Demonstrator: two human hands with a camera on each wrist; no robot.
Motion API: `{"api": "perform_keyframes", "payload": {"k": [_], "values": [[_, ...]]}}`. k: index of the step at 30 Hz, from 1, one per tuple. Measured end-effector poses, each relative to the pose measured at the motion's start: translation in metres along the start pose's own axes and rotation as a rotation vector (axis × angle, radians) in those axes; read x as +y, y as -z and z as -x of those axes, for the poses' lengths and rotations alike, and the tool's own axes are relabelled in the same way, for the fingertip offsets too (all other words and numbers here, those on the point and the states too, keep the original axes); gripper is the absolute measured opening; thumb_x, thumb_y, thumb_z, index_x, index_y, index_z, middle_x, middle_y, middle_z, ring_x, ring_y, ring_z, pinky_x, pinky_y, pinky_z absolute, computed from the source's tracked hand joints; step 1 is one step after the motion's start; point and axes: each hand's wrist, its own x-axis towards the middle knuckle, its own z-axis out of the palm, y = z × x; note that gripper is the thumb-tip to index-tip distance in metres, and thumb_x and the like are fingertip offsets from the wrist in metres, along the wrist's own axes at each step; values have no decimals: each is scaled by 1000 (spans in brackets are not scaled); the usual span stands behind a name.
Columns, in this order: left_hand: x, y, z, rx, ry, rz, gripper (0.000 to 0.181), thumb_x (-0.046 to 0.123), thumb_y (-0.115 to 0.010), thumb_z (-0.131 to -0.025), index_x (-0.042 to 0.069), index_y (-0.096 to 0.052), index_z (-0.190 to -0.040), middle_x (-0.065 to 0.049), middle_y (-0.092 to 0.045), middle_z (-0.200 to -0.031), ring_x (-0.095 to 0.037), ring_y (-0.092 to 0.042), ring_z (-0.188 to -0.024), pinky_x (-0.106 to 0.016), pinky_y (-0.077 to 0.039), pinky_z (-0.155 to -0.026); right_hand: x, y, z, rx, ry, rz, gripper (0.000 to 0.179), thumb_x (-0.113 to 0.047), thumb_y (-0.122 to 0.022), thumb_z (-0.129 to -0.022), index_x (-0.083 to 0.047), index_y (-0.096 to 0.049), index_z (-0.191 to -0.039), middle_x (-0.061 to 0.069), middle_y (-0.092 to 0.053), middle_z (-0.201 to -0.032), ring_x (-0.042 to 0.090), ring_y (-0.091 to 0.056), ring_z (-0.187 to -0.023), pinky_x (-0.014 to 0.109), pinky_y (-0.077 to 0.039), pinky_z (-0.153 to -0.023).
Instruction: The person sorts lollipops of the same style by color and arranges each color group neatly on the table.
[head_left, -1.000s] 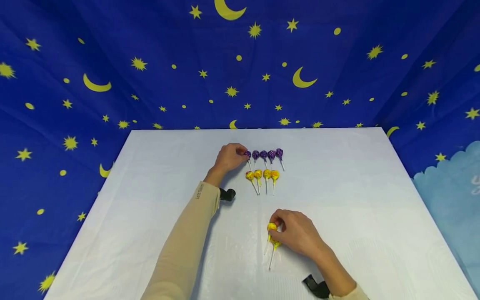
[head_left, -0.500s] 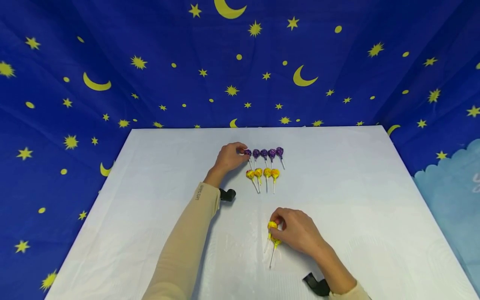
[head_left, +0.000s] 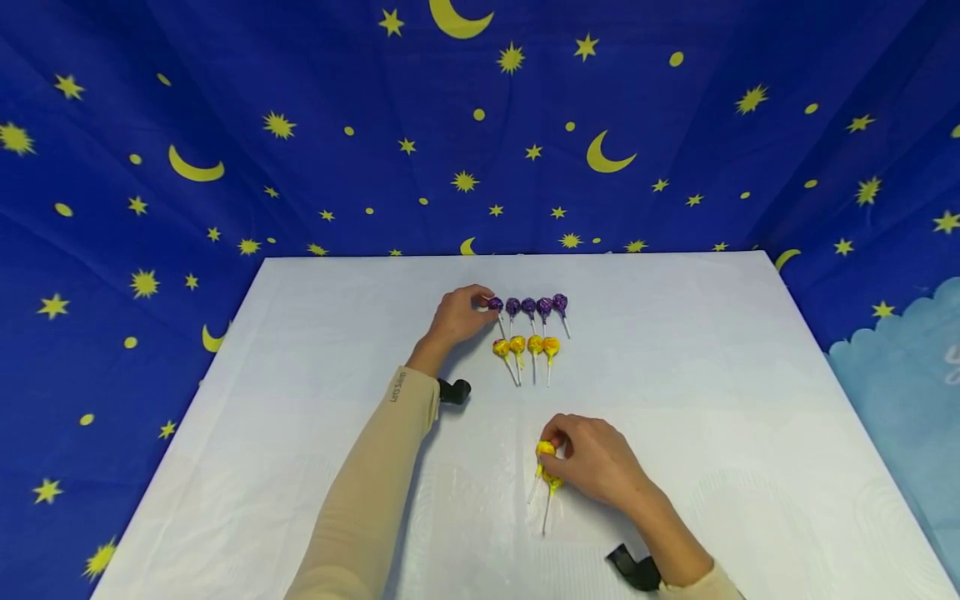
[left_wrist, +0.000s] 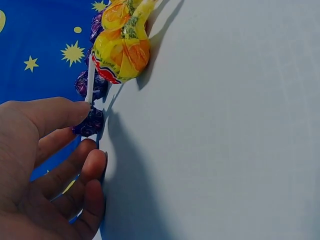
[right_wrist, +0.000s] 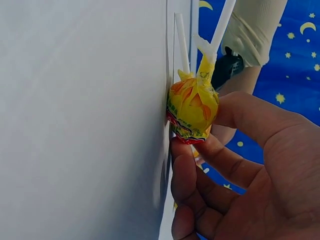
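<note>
In the head view my left hand is at the left end of a row of purple-wrapped lollipops. It pinches the end purple lollipop by its head, between thumb and fingers; the left wrist view shows this purple lollipop partly covered by the thumb. Nearer the front, my right hand pinches a yellow lollipop with thumb and index finger. A second yellow lollipop lies against it, partly under the hand. Up close in the right wrist view, one yellow lollipop overlaps the other, sticks side by side.
Below the purple row lies a row of several yellow lollipops, sticks toward the front. Everything rests on a white-covered table. A blue cloth with yellow moons and stars hangs behind it. Black wrist mounts sit at both wrists.
</note>
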Motion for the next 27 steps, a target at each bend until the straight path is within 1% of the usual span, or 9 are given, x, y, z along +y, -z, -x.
{"api": "perform_keyframes", "payload": {"k": [6, 15, 22, 27], "values": [[-2, -2, -1, 8, -16, 3, 33, 27, -73, -86, 16, -67, -116, -1, -66, -101, -20, -58, -96, -38, -43, -88, 2, -1, 0, 11, -17, -21, 16, -28, -78, -77, -24, -67, -87, -15, -53, -71, 4, -47, -63, 27, -40, -59], [-4, -4, 0, 35, -33, 13, 32, 23, -74, -85, 16, -68, -115, -1, -67, -99, -20, -59, -95, -38, -43, -88, 4, -1, -1, 53, -19, -12, 16, -26, -78, -76, -23, -67, -88, -14, -55, -74, 5, -50, -67, 28, -41, -62], [-3, -3, 0, 23, -31, 28, 33, 23, -73, -86, 16, -67, -118, -2, -66, -104, -20, -58, -98, -38, -43, -90, 6, 3, -1, 61, -36, -11, 16, -25, -77, -78, -21, -68, -91, -13, -58, -78, 7, -51, -70, 30, -43, -64], [-5, -2, 3, 23, -37, 61, 34, 22, -73, -86, 15, -67, -118, -4, -66, -108, -21, -58, -97, -38, -43, -87, 10, 6, -1, 76, -33, -5, 18, -25, -78, -79, -19, -69, -92, -12, -59, -80, 6, -51, -70, 30, -43, -64]]}}
